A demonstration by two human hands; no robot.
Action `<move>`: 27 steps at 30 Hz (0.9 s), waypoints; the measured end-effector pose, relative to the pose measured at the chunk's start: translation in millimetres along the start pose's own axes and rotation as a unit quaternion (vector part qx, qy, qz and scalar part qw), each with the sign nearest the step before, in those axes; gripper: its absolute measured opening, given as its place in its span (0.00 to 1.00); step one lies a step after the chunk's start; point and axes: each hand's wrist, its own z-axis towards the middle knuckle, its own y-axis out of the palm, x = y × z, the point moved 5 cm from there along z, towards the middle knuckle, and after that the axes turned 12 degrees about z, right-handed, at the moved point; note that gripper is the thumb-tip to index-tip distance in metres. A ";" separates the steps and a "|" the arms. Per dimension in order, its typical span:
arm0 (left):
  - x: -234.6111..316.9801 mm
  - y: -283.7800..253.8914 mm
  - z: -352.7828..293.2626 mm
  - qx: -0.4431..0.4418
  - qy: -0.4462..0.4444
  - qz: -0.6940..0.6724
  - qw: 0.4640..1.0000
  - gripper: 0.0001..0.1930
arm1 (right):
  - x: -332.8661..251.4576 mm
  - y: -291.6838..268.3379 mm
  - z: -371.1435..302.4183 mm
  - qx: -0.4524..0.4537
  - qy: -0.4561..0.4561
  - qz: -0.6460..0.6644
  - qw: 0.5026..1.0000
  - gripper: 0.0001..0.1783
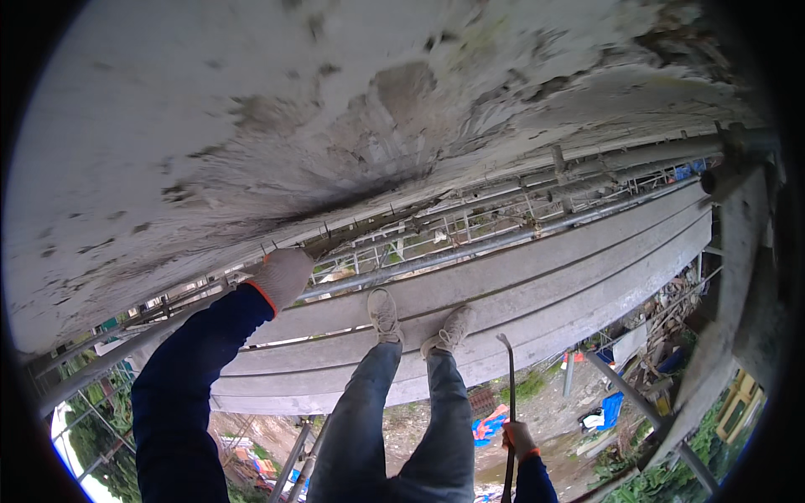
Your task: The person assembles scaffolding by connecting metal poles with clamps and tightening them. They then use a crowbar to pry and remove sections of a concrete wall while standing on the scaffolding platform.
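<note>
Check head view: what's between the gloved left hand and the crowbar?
Both shoes on the scaffold planks, between left hand and crowbar.

Your two feet stand side by side on the grey wooden scaffold planks (pixel 537 285). Beyond them, between the planks and the stained grey concrete wall (pixel 251 109), runs the long grey metal scaffold pipe (pixel 470 247). Your left hand (pixel 281 277) rests on that pipe, left of your feet. Your right hand (pixel 518 438) is low and right of your legs, fingers around the thin curved-tip steel bar (pixel 510 377), which stands upright. The ground lies far below the planks.
</note>
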 end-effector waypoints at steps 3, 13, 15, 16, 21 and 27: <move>11.0 71.6 65.7 -0.033 -0.001 0.008 0.999 0.06 | 9.6 13.2 39.2 0.021 0.054 -0.008 0.998 0.12; 51.1 196.4 201.7 0.021 -0.018 -0.035 0.999 0.06 | 80.4 51.0 101.8 -0.005 0.116 0.034 0.993 0.10; 57.0 204.8 218.3 0.049 -0.018 -0.044 0.998 0.06 | 85.3 58.6 102.8 -0.028 0.116 0.037 0.992 0.10; 58.9 208.3 224.7 0.056 -0.019 -0.036 0.998 0.06 | 87.6 61.9 101.8 -0.035 0.130 0.041 0.990 0.10; 68.0 219.3 251.6 0.078 -0.031 -0.065 0.994 0.06 | 79.0 74.4 102.9 -0.047 0.150 0.043 0.987 0.10; 78.4 224.5 270.9 0.065 -0.047 -0.055 0.995 0.05 | 69.0 80.0 105.6 -0.054 0.157 0.041 0.985 0.11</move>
